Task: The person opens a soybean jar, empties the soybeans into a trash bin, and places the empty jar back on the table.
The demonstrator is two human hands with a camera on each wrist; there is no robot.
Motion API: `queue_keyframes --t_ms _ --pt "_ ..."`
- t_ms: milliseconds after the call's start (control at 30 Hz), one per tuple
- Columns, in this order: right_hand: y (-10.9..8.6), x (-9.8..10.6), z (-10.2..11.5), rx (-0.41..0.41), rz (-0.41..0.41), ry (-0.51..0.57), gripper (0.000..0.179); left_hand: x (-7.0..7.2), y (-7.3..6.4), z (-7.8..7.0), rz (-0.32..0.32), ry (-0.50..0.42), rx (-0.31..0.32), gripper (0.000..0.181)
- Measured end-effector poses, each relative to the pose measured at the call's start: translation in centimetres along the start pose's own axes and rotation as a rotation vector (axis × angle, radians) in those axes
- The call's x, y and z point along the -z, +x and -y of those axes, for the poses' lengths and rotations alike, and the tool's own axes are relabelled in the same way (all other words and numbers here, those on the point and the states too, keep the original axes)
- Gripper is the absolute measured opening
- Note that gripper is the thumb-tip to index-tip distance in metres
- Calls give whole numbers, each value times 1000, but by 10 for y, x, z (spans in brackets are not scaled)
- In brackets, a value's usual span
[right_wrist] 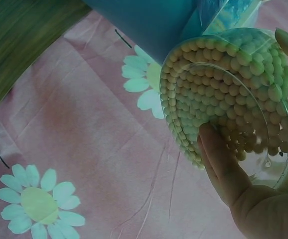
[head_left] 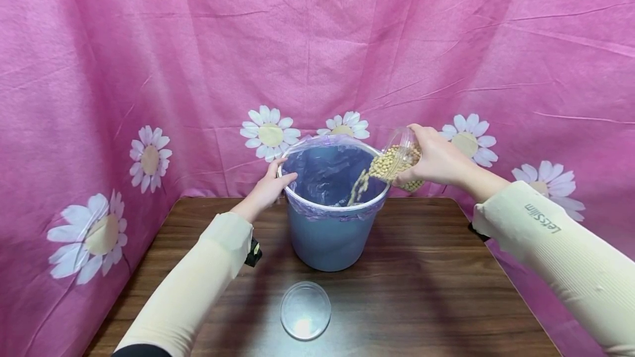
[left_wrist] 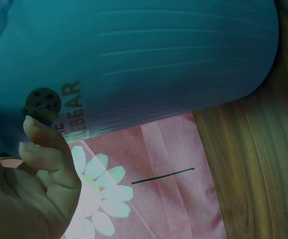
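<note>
My right hand (head_left: 439, 158) grips a clear plastic jar (head_left: 401, 145), tipped with its mouth over the right rim of a blue trash can (head_left: 329, 238). A stream of soybeans (head_left: 360, 185) falls from it into the can's purple plastic liner (head_left: 327, 169). In the right wrist view, many soybeans (right_wrist: 223, 79) still lie inside the jar, with my fingers (right_wrist: 223, 164) around it. My left hand (head_left: 268, 187) holds the can's left rim, thumb on the inner side and fingers outside. The left wrist view shows curled fingers (left_wrist: 49, 149) beside the can's wall.
A round clear lid (head_left: 305, 311) lies flat on the wooden table (head_left: 407, 291) in front of the can. Pink cloth (head_left: 307, 43) printed with white daisies hangs behind and at both sides of the table.
</note>
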State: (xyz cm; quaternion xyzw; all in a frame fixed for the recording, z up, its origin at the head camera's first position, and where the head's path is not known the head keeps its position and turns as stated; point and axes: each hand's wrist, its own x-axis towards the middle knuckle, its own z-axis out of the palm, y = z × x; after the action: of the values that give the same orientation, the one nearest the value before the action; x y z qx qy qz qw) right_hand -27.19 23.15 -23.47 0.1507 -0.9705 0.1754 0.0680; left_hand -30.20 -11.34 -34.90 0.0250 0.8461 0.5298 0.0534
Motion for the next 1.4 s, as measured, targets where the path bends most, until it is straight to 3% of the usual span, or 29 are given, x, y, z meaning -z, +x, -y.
queue_keyframes --t_ms 367,933,1400 --pt "3 1 3 15 2 -16 106 1 2 1 5 -12 -7 65" --pt "3 1 14 -14 60 -75 123 1 2 1 4 -7 -8 66" --pt "2 -1 21 55 46 -132 116 0 2 2 3 -20 -9 66"
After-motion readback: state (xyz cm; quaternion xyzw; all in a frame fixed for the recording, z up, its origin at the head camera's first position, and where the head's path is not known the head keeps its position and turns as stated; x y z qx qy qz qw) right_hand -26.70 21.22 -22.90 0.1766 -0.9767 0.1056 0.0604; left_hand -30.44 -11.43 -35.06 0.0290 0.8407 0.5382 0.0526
